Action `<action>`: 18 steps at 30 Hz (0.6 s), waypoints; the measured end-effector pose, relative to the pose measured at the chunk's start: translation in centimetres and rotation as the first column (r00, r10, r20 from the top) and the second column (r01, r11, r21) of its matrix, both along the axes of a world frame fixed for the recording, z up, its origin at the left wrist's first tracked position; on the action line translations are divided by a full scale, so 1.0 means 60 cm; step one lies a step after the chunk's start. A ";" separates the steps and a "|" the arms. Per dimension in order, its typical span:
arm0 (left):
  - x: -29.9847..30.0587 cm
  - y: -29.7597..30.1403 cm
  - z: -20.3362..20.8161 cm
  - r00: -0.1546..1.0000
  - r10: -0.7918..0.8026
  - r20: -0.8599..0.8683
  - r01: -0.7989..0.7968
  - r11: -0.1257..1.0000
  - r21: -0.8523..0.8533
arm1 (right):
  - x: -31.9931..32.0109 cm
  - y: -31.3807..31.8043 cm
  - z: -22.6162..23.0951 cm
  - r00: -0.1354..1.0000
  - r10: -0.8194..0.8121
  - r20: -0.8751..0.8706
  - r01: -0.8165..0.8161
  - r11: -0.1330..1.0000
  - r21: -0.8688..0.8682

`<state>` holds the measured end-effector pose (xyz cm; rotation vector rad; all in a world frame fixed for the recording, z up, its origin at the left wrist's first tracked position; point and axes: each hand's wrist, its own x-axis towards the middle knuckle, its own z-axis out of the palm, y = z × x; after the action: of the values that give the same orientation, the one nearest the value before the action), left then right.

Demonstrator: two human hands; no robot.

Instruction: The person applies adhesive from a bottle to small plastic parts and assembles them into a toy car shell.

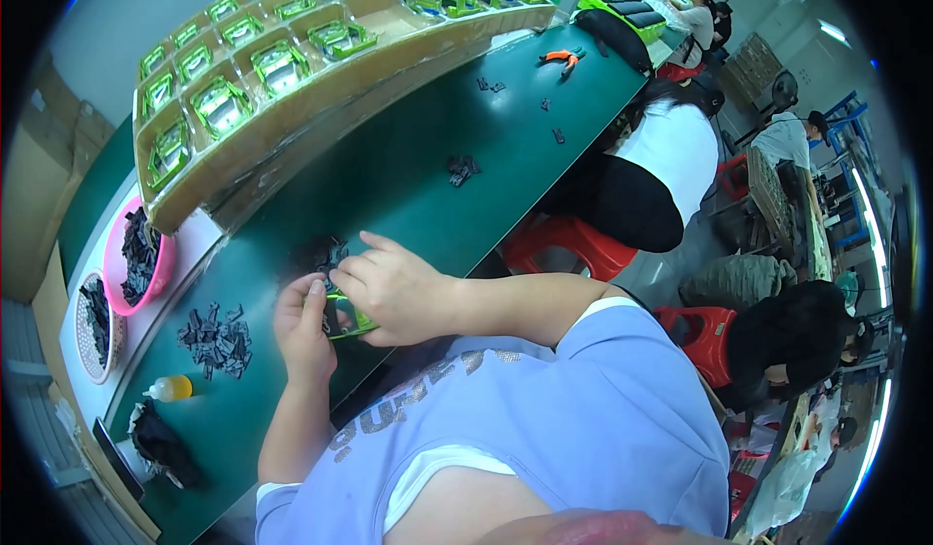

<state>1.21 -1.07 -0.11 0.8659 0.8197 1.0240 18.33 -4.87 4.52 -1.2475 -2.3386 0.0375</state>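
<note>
Close to my body, at the table's near edge, both hands hold a bright green plastic frame (364, 323) with a dark part in its opening. My left hand (306, 323) grips its left side, thumb up against it. My right hand (400, 289) is closed over its upper right side, with the fingertips meeting near my left thumb. Whatever lies between the fingertips is hidden. Just beyond my hands is a small heap of black plastic pieces (333, 251). Left of my left hand lies a larger pile of black pieces (214, 341).
A cardboard divider tray (321, 117) holds several green frames at the back. A pink basket (167, 258) and a white basket (119, 346) contain black parts. Nearby stands a bottle of yellow liquid (171, 387). Orange-handled pliers (561, 58) lie farther off. People sit at right.
</note>
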 end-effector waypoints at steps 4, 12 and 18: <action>0.001 0.001 -0.001 1.000 0.019 -0.010 -0.019 1.000 0.024 | -0.002 -0.003 -0.001 0.999 0.010 -0.036 -0.011 1.000 -0.020; -0.011 0.004 0.003 0.987 0.160 -0.032 -0.158 0.986 0.056 | -0.019 0.001 -0.020 0.986 0.047 -0.159 -0.045 0.999 0.019; -0.016 0.007 0.010 0.980 0.186 0.072 -0.192 0.978 0.087 | 0.034 0.002 -0.013 0.838 -0.218 -0.501 0.005 0.920 -0.391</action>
<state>0.26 -0.63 0.49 0.8418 0.8163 1.2595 20.34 -4.73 3.75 -1.3331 -1.8037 0.7372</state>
